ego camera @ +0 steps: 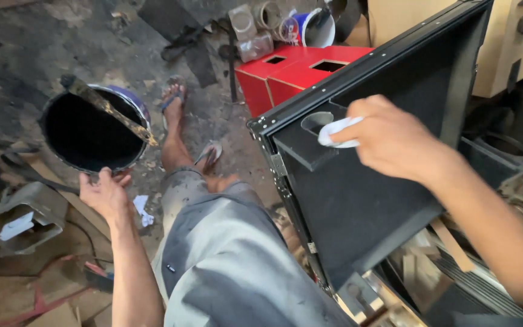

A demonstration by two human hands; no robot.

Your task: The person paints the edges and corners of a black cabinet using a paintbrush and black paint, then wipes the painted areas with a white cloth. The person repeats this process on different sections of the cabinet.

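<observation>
at right of centre, a black box (pixel 358 200) lined with dark felt stands tilted on edge, open face toward the camera, metal trim along its near-left corner. inside, an upper shelf with a round cut-out (pixel 316 121).

right hand (pixel 391 140): reaching in from the right, forearm running down to the lower right corner, back of hand up. fingers curled together and pinched on a small white cloth (pixel 337 132), which is pressed against the shelf just beside the cut-out.

left hand (pixel 105 194): arm extended from the near edge toward the far left, palm turned up, fingers spread apart. fingertips at the near rim of a round black can (pixel 89 130); whether they touch it cannot be told. can holds a dark, glossy fill. a paint-caked stick (pixel 107 108) lies slantwise across its rim.

between the hands: the person's knees in grey shorts (pixel 225 248), bare lower leg, feet in sandals (pixel 174 97) on the dirty floor (pixel 62 42).

further out: two red boxes (pixel 292 72) with square openings, far side behind the black box. beyond them, clear jars and a blue-and-white tub (pixel 310 27). near left, a grey metal bracket (pixel 22 215). a scrap of white paper (pixel 142 209) on the floor by the left wrist. wooden offcuts at near right, partly hidden by the box.
</observation>
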